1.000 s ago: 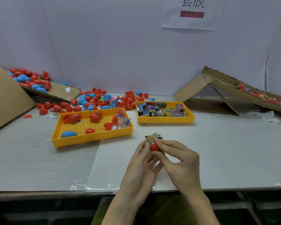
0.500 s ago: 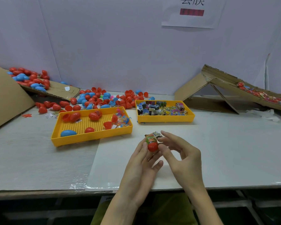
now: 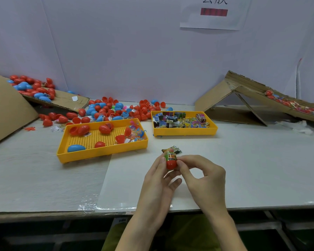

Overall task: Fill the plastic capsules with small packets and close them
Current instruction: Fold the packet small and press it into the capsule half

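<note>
**A:** The left hand (image 3: 157, 180), what is it doing?

**B:** Fingers and thumb curl round a red capsule half (image 3: 171, 164), held over the table (image 3: 252, 169), near its front edge.

**A:** Which way does it point?

**B:** Long axis roughly upright. The rounded end is toward the person and the open mouth faces up and away. A small packet (image 3: 170, 155) sticks out of the mouth.

**A:** And the right hand (image 3: 205, 180)?

**B:** Thumb and forefinger pinch the packet's edge at the rim.

**A:** Beyond them?

**B:** The left yellow tray (image 3: 101, 153) holds capsules, and the right yellow tray (image 3: 184, 131) holds packets.
</note>
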### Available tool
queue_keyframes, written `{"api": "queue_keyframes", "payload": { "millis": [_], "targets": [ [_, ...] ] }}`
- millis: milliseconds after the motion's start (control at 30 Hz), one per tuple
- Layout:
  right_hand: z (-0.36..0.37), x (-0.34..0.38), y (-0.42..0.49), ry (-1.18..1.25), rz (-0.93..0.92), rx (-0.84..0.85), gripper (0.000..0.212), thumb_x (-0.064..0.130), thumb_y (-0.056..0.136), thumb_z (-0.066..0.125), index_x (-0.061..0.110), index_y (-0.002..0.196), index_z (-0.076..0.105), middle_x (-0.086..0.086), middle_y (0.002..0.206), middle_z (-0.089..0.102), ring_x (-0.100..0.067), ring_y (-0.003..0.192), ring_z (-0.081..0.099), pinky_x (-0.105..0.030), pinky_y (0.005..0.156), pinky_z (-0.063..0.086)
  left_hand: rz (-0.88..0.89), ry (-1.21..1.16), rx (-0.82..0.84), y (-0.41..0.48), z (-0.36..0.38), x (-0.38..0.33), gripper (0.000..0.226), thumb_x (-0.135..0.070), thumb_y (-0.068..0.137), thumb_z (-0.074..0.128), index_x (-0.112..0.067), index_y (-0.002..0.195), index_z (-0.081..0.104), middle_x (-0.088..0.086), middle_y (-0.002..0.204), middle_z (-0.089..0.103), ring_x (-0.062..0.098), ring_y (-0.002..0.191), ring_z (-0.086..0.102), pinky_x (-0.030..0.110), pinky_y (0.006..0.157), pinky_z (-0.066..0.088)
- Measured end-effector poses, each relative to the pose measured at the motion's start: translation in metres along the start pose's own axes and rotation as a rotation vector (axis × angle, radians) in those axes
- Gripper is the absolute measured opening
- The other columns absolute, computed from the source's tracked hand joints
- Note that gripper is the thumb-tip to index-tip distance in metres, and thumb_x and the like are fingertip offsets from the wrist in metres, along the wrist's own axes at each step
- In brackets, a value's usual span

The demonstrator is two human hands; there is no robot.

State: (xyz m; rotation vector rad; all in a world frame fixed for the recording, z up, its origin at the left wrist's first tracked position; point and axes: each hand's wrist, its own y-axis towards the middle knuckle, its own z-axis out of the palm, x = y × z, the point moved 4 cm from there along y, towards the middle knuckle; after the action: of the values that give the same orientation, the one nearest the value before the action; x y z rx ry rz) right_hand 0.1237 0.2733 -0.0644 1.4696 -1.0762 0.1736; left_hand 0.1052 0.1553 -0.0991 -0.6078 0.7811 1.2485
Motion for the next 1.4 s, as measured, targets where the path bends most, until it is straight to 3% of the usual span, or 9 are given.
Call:
{"api": "queue_keyframes", "payload": {
  "millis": [100, 233, 333, 433, 600, 733, 933, 1167, 1400],
  "targets": [
    [0.000, 0.001, 0.000, -0.051, -0.019, -0.001, 0.012, 0.016, 0.084, 0.071, 0.022, 0.093, 0.077, 0.020, 0.087, 0.072, -0.001, 0.081, 0.068, -0.007, 0.074, 0.048, 0.017, 0.039, -0.024, 0.001, 0.000, 0.000, 0.039, -0.036, 0.102, 0.047, -0.010, 0.123, 0.067, 0.026, 0.110, 0.063, 0.026, 0.100, 0.058, 0.035, 0.084, 0.047],
    [0.002, 0.001, 0.002, -0.020, -0.040, 0.016, 0.012, 0.012, 0.086, 0.069, 0.020, 0.093, 0.074, 0.016, 0.093, 0.072, -0.004, 0.087, 0.068, -0.011, 0.074, 0.050, -0.023, -0.023, -0.016, 0.001, 0.001, -0.001, 0.041, -0.038, 0.095, 0.053, -0.007, 0.117, 0.069, 0.007, 0.084, 0.059, 0.013, 0.077, 0.055, 0.028, 0.073, 0.049],
    [0.002, -0.006, 0.007, 0.208, 0.151, 0.104, 0.022, 0.017, 0.090, 0.064, 0.022, 0.111, 0.070, 0.011, 0.106, 0.073, -0.010, 0.097, 0.070, -0.017, 0.078, 0.053, -0.088, -0.097, 0.029, -0.002, 0.003, -0.001, 0.038, -0.036, 0.091, 0.054, -0.009, 0.109, 0.075, 0.004, 0.080, 0.060, 0.010, 0.066, 0.053, 0.026, 0.067, 0.050],
    [0.002, -0.011, 0.010, 0.313, 0.259, 0.194, 0.020, 0.019, 0.090, 0.063, 0.023, 0.107, 0.072, 0.007, 0.105, 0.073, -0.011, 0.097, 0.069, -0.018, 0.078, 0.052, -0.089, -0.087, 0.024, -0.004, 0.004, -0.002, 0.037, -0.032, 0.099, 0.048, -0.009, 0.119, 0.070, 0.005, 0.082, 0.059, 0.009, 0.061, 0.051, 0.024, 0.063, 0.050],
    [0.002, -0.014, 0.010, 0.392, 0.329, 0.207, 0.024, 0.002, 0.086, 0.073, 0.024, 0.095, 0.074, 0.003, 0.095, 0.076, -0.013, 0.086, 0.073, -0.016, 0.073, 0.052, -0.048, -0.019, -0.006, -0.005, 0.007, -0.006, 0.039, -0.035, 0.102, 0.044, -0.007, 0.124, 0.061, 0.006, 0.081, 0.057, 0.012, 0.068, 0.053, 0.024, 0.064, 0.049],
    [0.000, -0.014, 0.010, 0.438, 0.374, 0.191, 0.018, 0.016, 0.080, 0.079, 0.029, 0.090, 0.072, 0.001, 0.091, 0.076, -0.014, 0.080, 0.072, -0.018, 0.071, 0.053, 0.005, 0.059, 0.001, -0.007, 0.010, -0.009, 0.038, -0.031, 0.101, 0.048, -0.004, 0.125, 0.060, 0.004, 0.080, 0.061, 0.012, 0.072, 0.057, 0.024, 0.065, 0.049],
    [-0.004, -0.015, 0.009, 0.490, 0.375, 0.138, 0.013, 0.017, 0.073, 0.077, 0.014, 0.084, 0.072, -0.003, 0.082, 0.074, -0.014, 0.078, 0.071, -0.021, 0.069, 0.054, 0.057, 0.105, -0.023, -0.005, 0.011, -0.007, 0.038, -0.032, 0.098, 0.047, -0.009, 0.120, 0.067, 0.008, 0.080, 0.062, 0.013, 0.073, 0.058, 0.022, 0.066, 0.051],
    [0.000, -0.013, 0.009, 0.495, 0.385, 0.270, 0.026, 0.012, 0.084, 0.074, 0.022, 0.109, 0.074, -0.002, 0.107, 0.075, -0.021, 0.096, 0.072, -0.026, 0.082, 0.057, 0.080, 0.124, -0.046, -0.005, 0.008, -0.005, 0.034, -0.030, 0.104, 0.043, -0.030, 0.118, 0.073, 0.004, 0.088, 0.068, 0.010, 0.076, 0.059, 0.022, 0.068, 0.052],
    [-0.004, -0.010, 0.008, 0.518, 0.358, 0.191, 0.025, 0.019, 0.075, 0.078, 0.030, 0.097, 0.080, -0.002, 0.098, 0.078, -0.020, 0.095, 0.074, -0.023, 0.078, 0.057, 0.161, 0.264, -0.115, -0.004, 0.010, -0.005, 0.032, -0.031, 0.105, 0.042, -0.023, 0.116, 0.071, 0.002, 0.098, 0.077, 0.015, 0.089, 0.073, 0.021, 0.069, 0.055]
  ]
}}
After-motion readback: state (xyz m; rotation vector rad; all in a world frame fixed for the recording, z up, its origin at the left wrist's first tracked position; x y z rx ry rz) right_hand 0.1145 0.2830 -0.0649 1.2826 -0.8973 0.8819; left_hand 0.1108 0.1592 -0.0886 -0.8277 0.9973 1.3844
